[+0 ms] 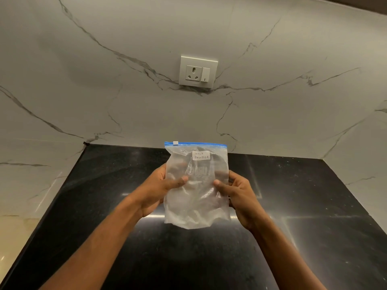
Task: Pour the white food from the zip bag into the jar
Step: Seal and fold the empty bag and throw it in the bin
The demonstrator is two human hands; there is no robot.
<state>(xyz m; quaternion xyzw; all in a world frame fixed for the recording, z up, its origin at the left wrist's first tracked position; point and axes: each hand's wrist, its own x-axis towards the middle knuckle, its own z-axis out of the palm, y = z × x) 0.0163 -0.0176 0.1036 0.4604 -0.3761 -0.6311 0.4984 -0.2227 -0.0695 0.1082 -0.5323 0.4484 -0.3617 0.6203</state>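
Note:
I hold a clear zip bag point(196, 189) upright above the black counter, its blue zip strip on top with a white slider at the left end. A white label on it reads "MILK POWDER". White powder point(188, 221) lies in the bag's bottom. My left hand point(161, 188) grips the bag's left side, thumb on the front. My right hand point(236, 195) grips the right side the same way. A dark rounded shape shows blurred through the bag, behind it; I cannot tell whether it is the jar.
The black stone counter point(293, 206) stretches below my hands. A marble wall rises behind it with a white socket and switch plate point(198, 72). The counter's left edge runs along a marble side wall point(31, 174).

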